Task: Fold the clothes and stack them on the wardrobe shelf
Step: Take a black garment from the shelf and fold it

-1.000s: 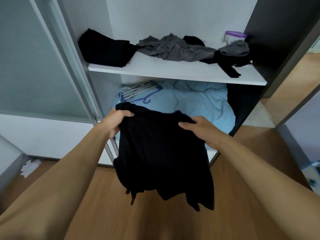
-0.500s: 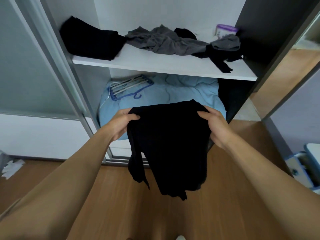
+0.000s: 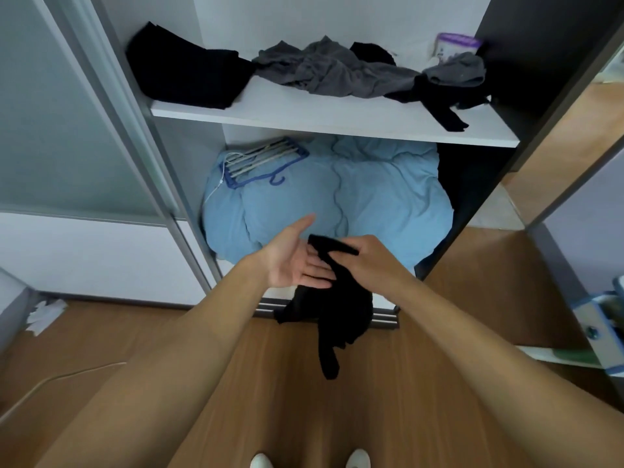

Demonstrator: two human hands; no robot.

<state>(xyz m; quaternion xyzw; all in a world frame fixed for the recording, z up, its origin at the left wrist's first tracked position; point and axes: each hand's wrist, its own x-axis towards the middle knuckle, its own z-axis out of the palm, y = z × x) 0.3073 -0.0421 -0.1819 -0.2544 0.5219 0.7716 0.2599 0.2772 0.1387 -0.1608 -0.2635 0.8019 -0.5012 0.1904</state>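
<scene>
Garment (image 3: 337, 309): black, bunched up, dangling dead centre with one long end trailing toward 6 o'clock. Not folded yet imo.
Right hand (image 3: 371, 261): fingers curled, pinching only the top edge, so all the weight hangs off that one pinch.
Left hand (image 3: 297, 265): flat, palm up, fingers straight, touching the cloth but gripping nothing.
Shelf (image 3: 337, 121): at 12 o'clock, with a folded black pile (image 3: 189, 76) at 11 and a crumpled grey heap (image 3: 331, 72) toward 1.
Risk: the pinch slips and it drops on the floor (image 3: 111, 329), or the fold goes lopsided because it's so bunched. The grey heap could crowd the stack too.

White wardrobe shelf (image 3: 337, 121), folded black garment (image 3: 189, 76), crumpled grey clothes (image 3: 334, 74), jar (image 3: 456, 45).
</scene>
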